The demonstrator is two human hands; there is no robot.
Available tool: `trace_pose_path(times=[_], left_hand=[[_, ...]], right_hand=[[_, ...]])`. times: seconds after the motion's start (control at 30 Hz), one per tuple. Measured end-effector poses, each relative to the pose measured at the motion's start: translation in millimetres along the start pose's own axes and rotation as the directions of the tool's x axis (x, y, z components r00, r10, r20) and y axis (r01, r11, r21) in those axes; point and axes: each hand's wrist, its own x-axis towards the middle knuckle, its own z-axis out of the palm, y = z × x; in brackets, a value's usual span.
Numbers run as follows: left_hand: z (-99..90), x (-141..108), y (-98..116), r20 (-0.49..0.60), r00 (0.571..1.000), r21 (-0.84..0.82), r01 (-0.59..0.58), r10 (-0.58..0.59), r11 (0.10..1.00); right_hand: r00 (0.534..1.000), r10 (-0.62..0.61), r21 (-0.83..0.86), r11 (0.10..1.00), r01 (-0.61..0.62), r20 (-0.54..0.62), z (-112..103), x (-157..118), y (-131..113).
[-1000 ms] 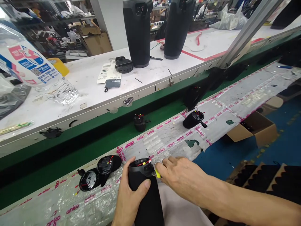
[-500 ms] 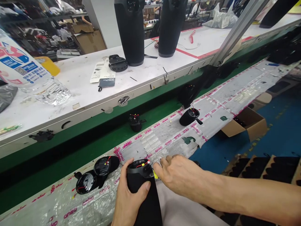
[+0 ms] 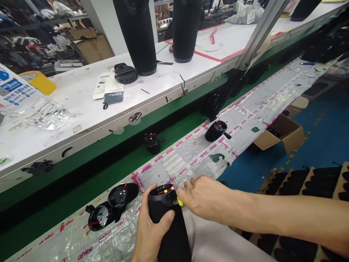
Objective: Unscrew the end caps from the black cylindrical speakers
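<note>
A: Where is the cylinder [image 3: 170, 231]?

B: At the bottom center, over the pale cloth [image 3: 212, 236] of the lap and on the near side of the ledge [image 3: 185, 153]. Its open end points up, slightly tilted; the lower end is out of view. Red wires [image 3: 169, 190] with yellow and white tips lie at the opening.

A: And the hands?

B: The left hand [image 3: 149, 231] is curved about the upper cylinder—thumb on the front, fingers at the left side. The right hand [image 3: 203, 196] is closed, pinching a yellow piece [image 3: 180, 201] against the right side of the rim; how far this runs into the grip is hidden.

A: What lies on the ledge?

B: Two open cups, the left one [image 3: 100, 216] and the middle one [image 3: 117, 196], sit side by side at the left, with wires showing. A third, the far cup [image 3: 216, 131], lies tilted farther right. A fourth, the low cup [image 3: 152, 145], stands in the green channel [image 3: 177, 133].

A: And the shelf [image 3: 87, 114]?

B: It bears a clear bottle [image 3: 35, 109], a yellow ring [image 3: 40, 82], paper tags [image 3: 105, 85], a black cap [image 3: 125, 74]—and two tall cylinders [image 3: 139, 40] beyond.
</note>
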Motion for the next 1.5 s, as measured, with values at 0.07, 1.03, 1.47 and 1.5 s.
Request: trace_pose_path(times=[0.07, 1.03, 1.47, 1.5], left_hand=[[-1.6, 2, -4, 0.017, 1.0, -0.029, -0.001, 0.002, 1.0], [11.0, 18, -27, 0.045, 0.974, -0.672, 0.194, -0.222, 0.715], [2.9, 17, -36, -0.14, 0.949, -0.502, 0.177, -0.282, 0.847], [-2.1, 16, -36, -0.069, 0.935, -0.593, 0.241, -0.347, 0.768]], right_hand=[[1.0, -0.024, 0.025, 0.999, 0.024, -0.013, 4, 1, 4], [0.87, 0.312, 0.776, -0.62, -0.118, 0.382, 100, 4, -41], [0.719, 0.491, 0.853, -0.105, -0.512, 0.492, 25, 1, -47], [0.74, 0.456, 0.855, -0.099, -0.51, 0.494, 20, -2, -47]])
